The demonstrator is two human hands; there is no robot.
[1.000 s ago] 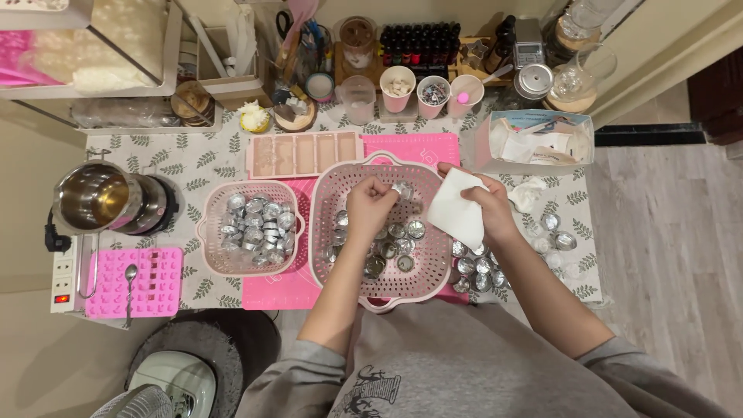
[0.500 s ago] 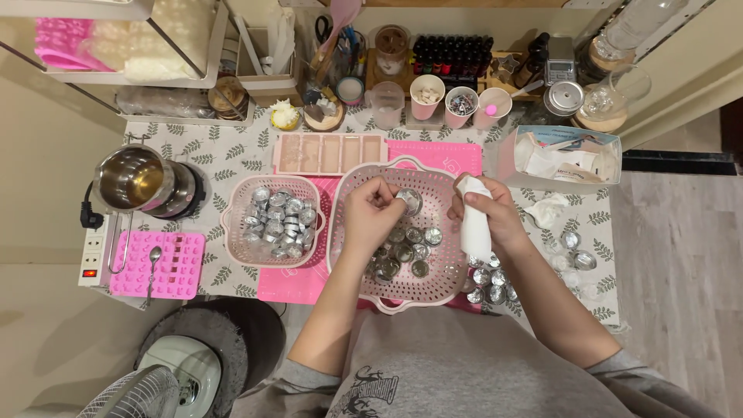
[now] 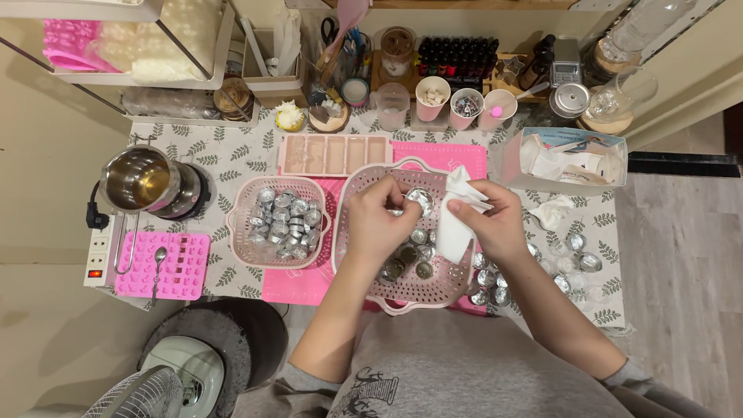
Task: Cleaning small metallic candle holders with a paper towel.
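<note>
Now we pinch small metal tealight cup (image 3: 419, 200) in left hand (image 3: 381, 220) fingertips, above large pink colander basket (image 3: 364, 263). Right hand (image 3: 495, 220), fingers pressed on white cloth (image 3: 457, 220), sits just right of cup, touching.

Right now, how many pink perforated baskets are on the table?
2. A smaller basket at left holds metal cups; a larger basket sits under the hands, where the left hand holds a metal cup and the right hand a tissue.
</note>
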